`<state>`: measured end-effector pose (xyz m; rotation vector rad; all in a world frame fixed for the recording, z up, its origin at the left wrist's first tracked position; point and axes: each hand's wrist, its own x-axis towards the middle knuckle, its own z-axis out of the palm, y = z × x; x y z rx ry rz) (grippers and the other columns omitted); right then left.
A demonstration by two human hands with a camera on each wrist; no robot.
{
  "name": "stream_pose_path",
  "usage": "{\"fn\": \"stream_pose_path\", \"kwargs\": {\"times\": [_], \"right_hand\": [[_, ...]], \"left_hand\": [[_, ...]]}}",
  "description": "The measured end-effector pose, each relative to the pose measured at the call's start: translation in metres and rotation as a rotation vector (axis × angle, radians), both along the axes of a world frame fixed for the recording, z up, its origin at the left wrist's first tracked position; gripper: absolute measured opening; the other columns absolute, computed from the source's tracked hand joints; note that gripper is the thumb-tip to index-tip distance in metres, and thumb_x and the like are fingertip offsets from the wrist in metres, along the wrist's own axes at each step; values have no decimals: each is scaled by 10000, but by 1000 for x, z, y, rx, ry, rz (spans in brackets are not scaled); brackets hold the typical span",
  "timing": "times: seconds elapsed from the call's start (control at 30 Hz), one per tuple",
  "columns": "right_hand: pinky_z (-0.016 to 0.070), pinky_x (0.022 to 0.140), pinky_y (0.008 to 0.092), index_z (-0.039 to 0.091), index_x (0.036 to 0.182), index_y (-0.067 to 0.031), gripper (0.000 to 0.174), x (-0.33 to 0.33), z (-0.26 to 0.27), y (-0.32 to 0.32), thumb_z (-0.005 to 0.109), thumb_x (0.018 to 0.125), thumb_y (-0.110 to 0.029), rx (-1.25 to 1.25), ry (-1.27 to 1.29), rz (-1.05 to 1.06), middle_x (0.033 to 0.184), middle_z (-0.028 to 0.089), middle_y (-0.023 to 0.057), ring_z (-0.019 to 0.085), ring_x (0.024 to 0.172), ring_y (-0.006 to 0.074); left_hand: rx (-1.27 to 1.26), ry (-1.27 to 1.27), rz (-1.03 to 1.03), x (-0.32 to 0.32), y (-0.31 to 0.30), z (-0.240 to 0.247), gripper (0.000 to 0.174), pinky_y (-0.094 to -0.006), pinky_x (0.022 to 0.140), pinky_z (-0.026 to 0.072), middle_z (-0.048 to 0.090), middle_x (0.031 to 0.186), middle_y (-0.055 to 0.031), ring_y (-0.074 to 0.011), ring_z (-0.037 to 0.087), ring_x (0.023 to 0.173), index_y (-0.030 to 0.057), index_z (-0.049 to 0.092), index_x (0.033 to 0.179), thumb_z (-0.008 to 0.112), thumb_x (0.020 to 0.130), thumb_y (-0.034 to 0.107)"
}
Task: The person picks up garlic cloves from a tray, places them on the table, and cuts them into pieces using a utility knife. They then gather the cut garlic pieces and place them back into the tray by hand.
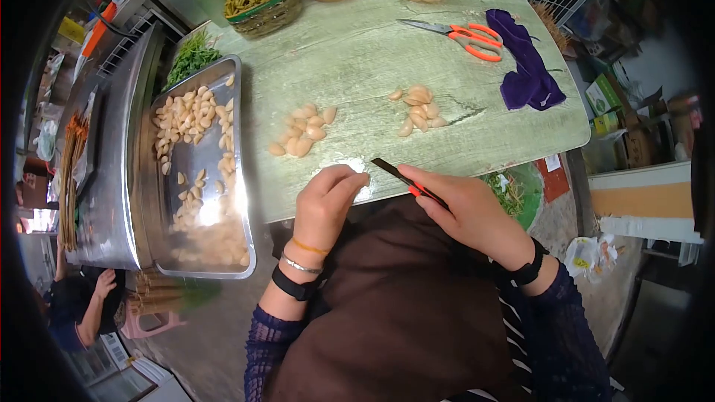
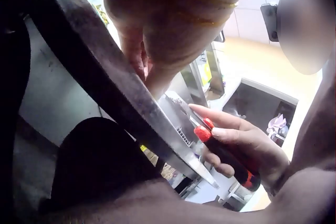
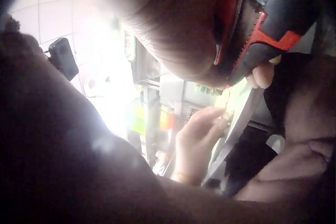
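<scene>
In the head view my right hand point(image 1: 477, 216) grips a utility knife point(image 1: 418, 187) with a dark blade and a black-and-red handle. Its blade points up and left over the table's near edge, toward my left hand point(image 1: 322, 201). The left thumb and fingers meet in a pinch, and the right wrist view shows a small pale piece point(image 3: 226, 115) at their tips, mostly covered. Beyond the hands lie two piles of garlic cloves, a left pile point(image 1: 302, 134) and a right pile point(image 1: 419, 108). The left wrist view shows the knife handle point(image 2: 231, 161) inside the right fist.
A metal tray point(image 1: 242, 141) of garlic cloves stands left, beside green herbs point(image 1: 190, 59). Orange-handled scissors point(image 1: 473, 39) and purple cloth point(image 1: 529, 67) lie at the back right. Containers, one with green pods point(image 1: 261, 4), line the far edge. Another person point(image 1: 86, 305) is at lower left.
</scene>
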<state>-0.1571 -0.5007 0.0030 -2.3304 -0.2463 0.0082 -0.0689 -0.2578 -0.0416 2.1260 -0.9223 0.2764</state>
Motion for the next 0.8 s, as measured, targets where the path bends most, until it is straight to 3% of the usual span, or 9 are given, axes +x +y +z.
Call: {"fn": "stream_pose_path", "kwargs": {"times": [0.1, 0.2, 0.3, 0.8], "right_hand": [[561, 843, 396, 580, 1480, -148, 508, 5, 4, 1, 662, 980, -109, -23, 71, 29, 1208, 735, 136, 720, 1005, 334], [558, 818, 407, 569, 1490, -160, 519, 11, 4, 3, 657, 980, -107, -49, 103, 75, 1144, 742, 121, 715, 966, 336], [531, 690, 459, 558, 1476, -161, 485, 13, -1, 6, 622, 996, -141, -51, -1, 113, 883, 701, 131, 687, 800, 355], [517, 604, 467, 558, 1475, -173, 479, 14, 1, 15, 622, 1000, -164, -154, -12, 132, 778, 651, 129, 664, 693, 353]], "left_hand": [[-20, -79, 30, -3, 0, -5, 228, -338, 724, 589, 718, 975, -92, -267, 724, 855, 53, 756, 1025, 787, 821, -45], [-42, -101, 31, -5, 0, -7, 237, -338, 720, 590, 721, 973, -95, -266, 727, 852, 46, 752, 1022, 790, 812, -56], [-47, -130, 22, -4, 1, -10, 238, -335, 724, 593, 728, 975, -101, -263, 732, 854, 38, 743, 1014, 791, 805, -65], [-68, -169, 29, -2, 2, -15, 252, -329, 715, 598, 737, 978, -100, -256, 732, 843, 43, 734, 976, 818, 770, -75]]}}
